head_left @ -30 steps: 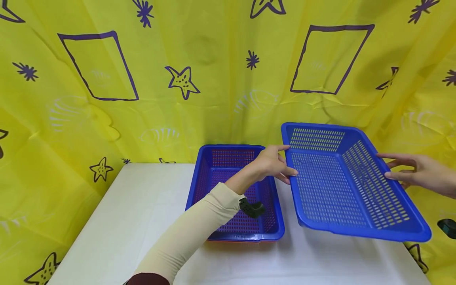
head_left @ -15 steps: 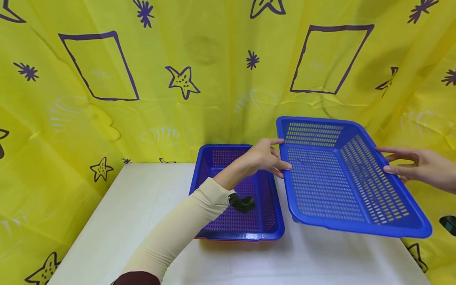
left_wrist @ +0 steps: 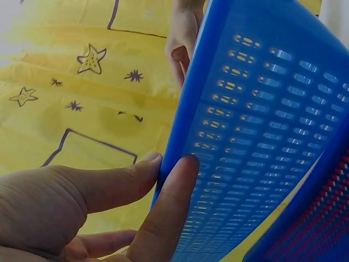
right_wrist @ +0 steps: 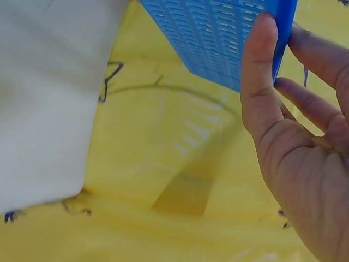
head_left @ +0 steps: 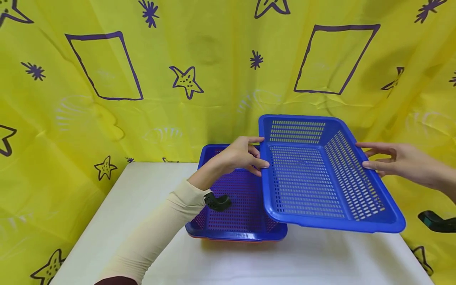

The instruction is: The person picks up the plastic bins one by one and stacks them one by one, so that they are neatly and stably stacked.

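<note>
A blue slotted plastic basket is held up in the air, tilted, right of centre in the head view. My left hand pinches its left rim between thumb and fingers. On the opposite rim, my right hand grips with the thumb on top. Below and to the left, a second blue basket stands on the table, with a red edge showing under its rim. The raised basket overlaps its right side in this view, and my left forearm hides part of it. In the left wrist view the raised basket's slotted side fills the right half.
A white table spreads beneath the baskets. Behind and at both sides hangs a yellow curtain with purple starfish and frame drawings. Dark camera mounts sit at both wrists.
Both hands have carried the raised basket leftward and slightly up, so it now overlaps the standing basket's right side. The standing basket stays in place.
</note>
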The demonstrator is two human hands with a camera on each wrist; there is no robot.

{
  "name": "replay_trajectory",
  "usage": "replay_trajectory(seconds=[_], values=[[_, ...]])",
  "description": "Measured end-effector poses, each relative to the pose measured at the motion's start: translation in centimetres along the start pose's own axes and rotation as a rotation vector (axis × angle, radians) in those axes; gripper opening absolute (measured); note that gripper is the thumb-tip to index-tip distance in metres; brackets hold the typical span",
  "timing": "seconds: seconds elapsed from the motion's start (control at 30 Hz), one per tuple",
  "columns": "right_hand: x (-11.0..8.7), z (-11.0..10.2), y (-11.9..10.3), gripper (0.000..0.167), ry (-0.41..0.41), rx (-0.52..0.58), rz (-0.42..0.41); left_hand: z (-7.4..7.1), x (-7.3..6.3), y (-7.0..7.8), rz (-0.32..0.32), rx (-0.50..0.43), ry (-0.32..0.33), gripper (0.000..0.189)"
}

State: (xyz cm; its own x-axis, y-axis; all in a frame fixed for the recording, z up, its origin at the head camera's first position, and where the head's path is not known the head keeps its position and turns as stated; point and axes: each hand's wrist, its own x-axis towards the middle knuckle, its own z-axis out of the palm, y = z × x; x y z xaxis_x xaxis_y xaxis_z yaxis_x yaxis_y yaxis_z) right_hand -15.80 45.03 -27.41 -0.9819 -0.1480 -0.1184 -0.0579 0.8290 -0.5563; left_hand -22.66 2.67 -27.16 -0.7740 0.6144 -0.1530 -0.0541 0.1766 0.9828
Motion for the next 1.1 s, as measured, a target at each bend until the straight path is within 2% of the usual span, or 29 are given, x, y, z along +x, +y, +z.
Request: replay_trajectory(seconds=[0.17,0.37,0.77,0.93,1.1], values=[[0.6,0.7,-2.2,0.069,-0.012,0.043,-0.035,-2.1,-1.6,-0.3,0.0,0.029,0.029,0.089],[1.6,1.9,-4.6,0.064,-0.029,0.153,-0.096,-4.6,-3.8,-0.8,0.008,0.039,0.056,0.087],[3.9,5.0,-8.8,0.067,-0.033,0.288,-0.177,-9.0,-7.5,-1.7,-0.013,0.111,0.093,0.085],[4.7,6.4,-10.0,0.066,-0.045,0.358,-0.203,-10.5,-8.8,-2.2,-0.024,0.135,0.112,0.085],[5.4,7.5,-10.6,0.065,-0.063,0.416,-0.218,-11.3,-9.8,-2.7,-0.031,0.174,0.124,0.085]])
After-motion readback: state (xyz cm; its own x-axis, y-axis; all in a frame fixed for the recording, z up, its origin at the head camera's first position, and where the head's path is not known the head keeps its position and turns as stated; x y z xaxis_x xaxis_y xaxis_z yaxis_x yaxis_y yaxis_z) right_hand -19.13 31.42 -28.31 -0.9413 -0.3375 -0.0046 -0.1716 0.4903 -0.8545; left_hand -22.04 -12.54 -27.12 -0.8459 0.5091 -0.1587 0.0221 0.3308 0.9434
